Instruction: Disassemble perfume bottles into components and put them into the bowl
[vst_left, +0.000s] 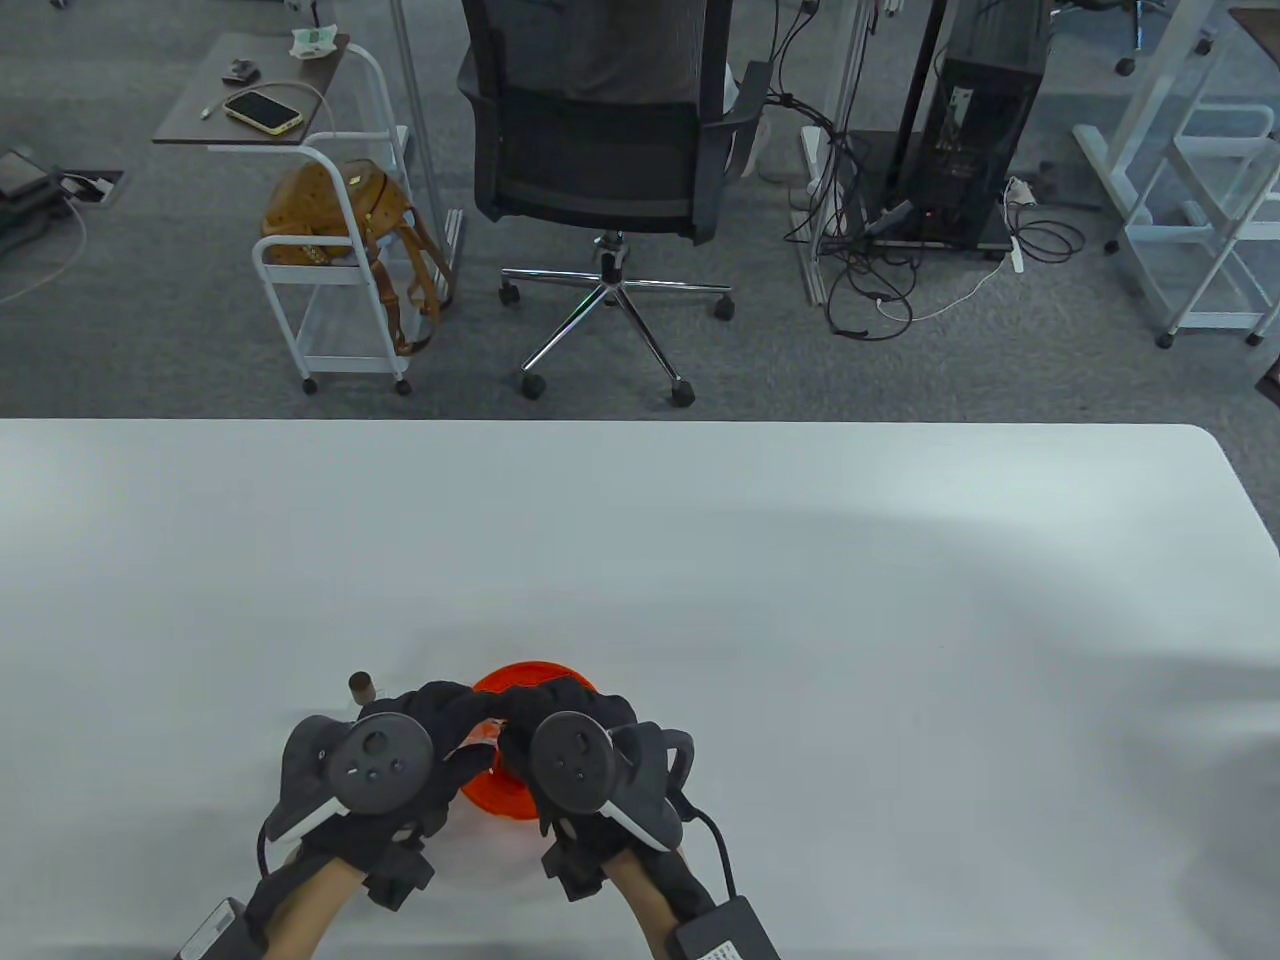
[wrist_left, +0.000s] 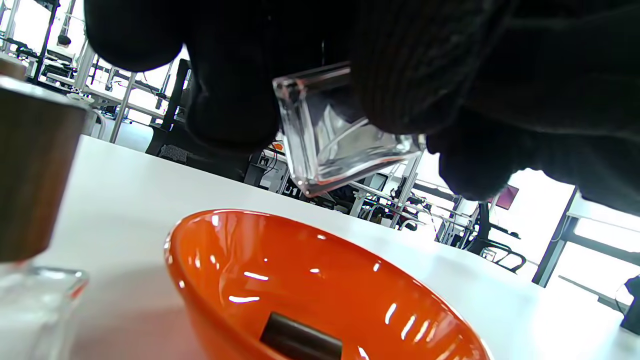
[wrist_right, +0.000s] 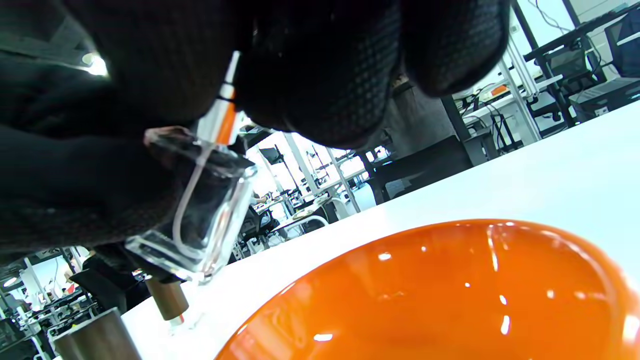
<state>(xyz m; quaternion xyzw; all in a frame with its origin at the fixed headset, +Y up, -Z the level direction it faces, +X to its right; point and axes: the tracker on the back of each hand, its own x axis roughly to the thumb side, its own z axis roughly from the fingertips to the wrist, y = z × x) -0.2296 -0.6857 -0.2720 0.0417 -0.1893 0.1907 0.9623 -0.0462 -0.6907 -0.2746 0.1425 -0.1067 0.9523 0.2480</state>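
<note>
Both gloved hands meet over the orange bowl near the table's front edge. My left hand grips the clear square perfume bottle by its glass body, tilted above the bowl. My right hand pinches the orange-and-white spray pump at the bottle's neck; its thin dip tube curves down inside the bottle. A dark brown cap lies in the bowl. In the table view the held bottle is hidden by the hands.
Another perfume bottle with a brown wooden cap stands just left of the left hand and looms close in the left wrist view. The right wrist view shows two brown-capped bottles beyond the bowl. White tabletop stretches around.
</note>
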